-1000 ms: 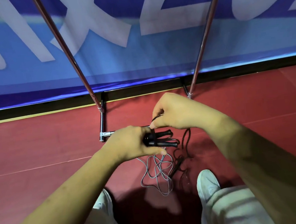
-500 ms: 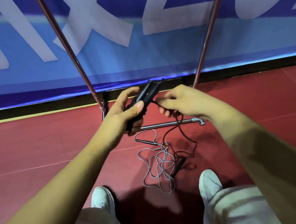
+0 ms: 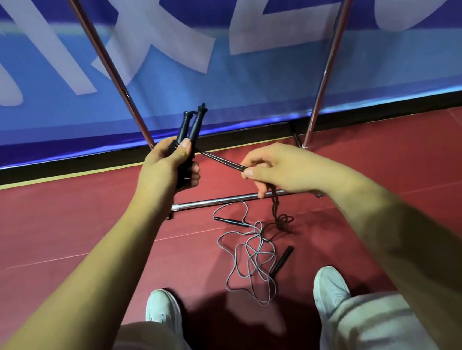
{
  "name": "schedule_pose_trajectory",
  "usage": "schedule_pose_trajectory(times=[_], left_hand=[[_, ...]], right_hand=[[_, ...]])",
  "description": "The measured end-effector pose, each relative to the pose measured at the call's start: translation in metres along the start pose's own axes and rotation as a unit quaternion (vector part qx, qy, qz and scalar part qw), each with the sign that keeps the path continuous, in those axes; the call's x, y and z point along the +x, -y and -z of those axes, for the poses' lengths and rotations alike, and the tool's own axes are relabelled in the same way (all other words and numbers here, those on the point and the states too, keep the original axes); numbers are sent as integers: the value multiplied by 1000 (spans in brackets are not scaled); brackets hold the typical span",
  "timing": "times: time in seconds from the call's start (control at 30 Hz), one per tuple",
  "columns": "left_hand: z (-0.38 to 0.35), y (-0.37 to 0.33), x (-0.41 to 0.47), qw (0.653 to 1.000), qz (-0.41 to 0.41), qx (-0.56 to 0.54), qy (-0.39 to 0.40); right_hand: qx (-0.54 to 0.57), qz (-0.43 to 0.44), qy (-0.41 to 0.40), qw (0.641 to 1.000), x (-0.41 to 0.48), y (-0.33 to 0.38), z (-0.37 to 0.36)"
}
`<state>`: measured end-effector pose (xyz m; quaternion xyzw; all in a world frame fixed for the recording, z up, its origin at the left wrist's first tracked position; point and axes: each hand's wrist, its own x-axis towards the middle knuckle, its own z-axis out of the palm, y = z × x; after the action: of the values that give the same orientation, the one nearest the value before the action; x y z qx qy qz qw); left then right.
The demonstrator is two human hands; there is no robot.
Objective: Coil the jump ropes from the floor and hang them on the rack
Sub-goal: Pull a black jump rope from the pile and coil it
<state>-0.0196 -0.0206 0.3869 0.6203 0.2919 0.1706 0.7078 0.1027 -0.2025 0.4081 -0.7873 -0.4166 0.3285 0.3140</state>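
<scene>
Floor: a red sports floor [image 3: 58, 221] marked with thin pale lines is seen, bounded at the far side by a black strip and a blue banner [image 3: 215, 91] printed with large white lettering.
Rack: the rack [image 3: 333, 50] is shown as two slanted metal uprights set against the banner, one left and one right; its chrome base bar [image 3: 215, 201] is laid across the floor below the hands.
Left hand: the left hand [image 3: 166, 167] is closed round both handles [image 3: 190, 125] of the black jump rope, which are held side by side with their tips pointed up and away toward the banner.
Black jump rope: its cord [image 3: 219, 160] is stretched from the handles down to the right, then hung from the right hand to the floor, where the rest is piled in a small dark heap just right of the far end of the grey rope.
Right hand: the cord is pinched between thumb and forefinger of the right hand [image 3: 280, 169], with the other fingers curled.
Grey jump rope: the grey jump rope [image 3: 249, 255] is left in a loose tangle on the floor, between the base bar and the shoes; one thin black handle is seen at its far left, the other at its near right.
Shoes: two pale shoes [image 3: 162, 304] are planted on the near floor, one at each side of the tangle, with pale trouser legs [image 3: 377, 327] seen below them.
</scene>
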Motion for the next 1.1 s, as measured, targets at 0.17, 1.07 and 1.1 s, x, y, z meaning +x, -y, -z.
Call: schedule_pose_trajectory(times=[0.17, 1.07, 1.1], left_hand=[[1, 9, 5, 988, -26, 150, -32], [-20, 12, -25, 944, -34, 110, 310], [-20, 11, -25, 949, -28, 84, 304]], right_hand=[[20, -2, -24, 1000, 0, 5, -2], [87, -47, -32, 995, 2, -17, 9], [89, -51, -23, 994, 2, -15, 8]])
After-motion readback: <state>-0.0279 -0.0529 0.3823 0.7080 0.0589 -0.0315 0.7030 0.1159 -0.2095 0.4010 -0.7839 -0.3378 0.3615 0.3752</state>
